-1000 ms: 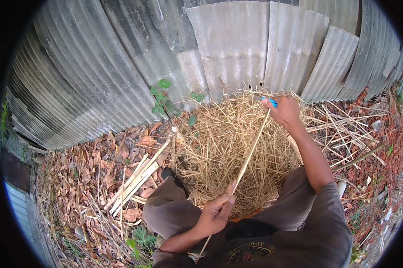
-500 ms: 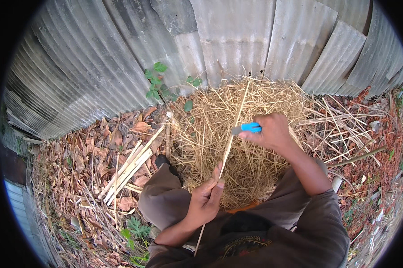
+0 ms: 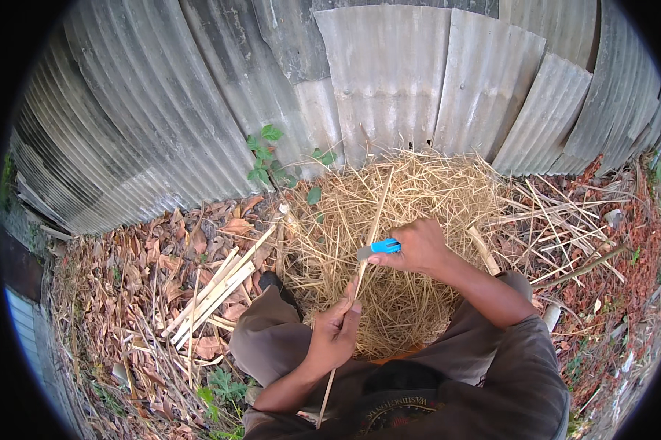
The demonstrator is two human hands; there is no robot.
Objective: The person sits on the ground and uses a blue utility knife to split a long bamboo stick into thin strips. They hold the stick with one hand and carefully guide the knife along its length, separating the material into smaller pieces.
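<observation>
A long, thin pale strip (image 3: 381,202), seemingly split bamboo, slants up and away over a heap of straw-coloured shavings (image 3: 433,191). My left hand (image 3: 335,334) is closed around its lower part, and the tail end runs back beside my lap. In my right hand (image 3: 418,246) is a blue-handled utility knife (image 3: 385,246), held in closed fingers. Its short grey blade lies against the strip, a little beyond my left fingertips. The exact contact of the edge with the strip is too small to make out.
Several split pale sticks (image 3: 214,297) lie on dry leaves (image 3: 154,264) at left. Thin sticks (image 3: 557,216) are scattered at right, and a short thick piece (image 3: 484,251) rests by my right knee. A corrugated metal fence (image 3: 389,81) stands behind, with a green plant (image 3: 263,154) before it.
My right hand and the knife have moved down along the strip, nearer my left hand. The strip's far tip has swung slightly left. My left hand keeps its grip in nearly the same place.
</observation>
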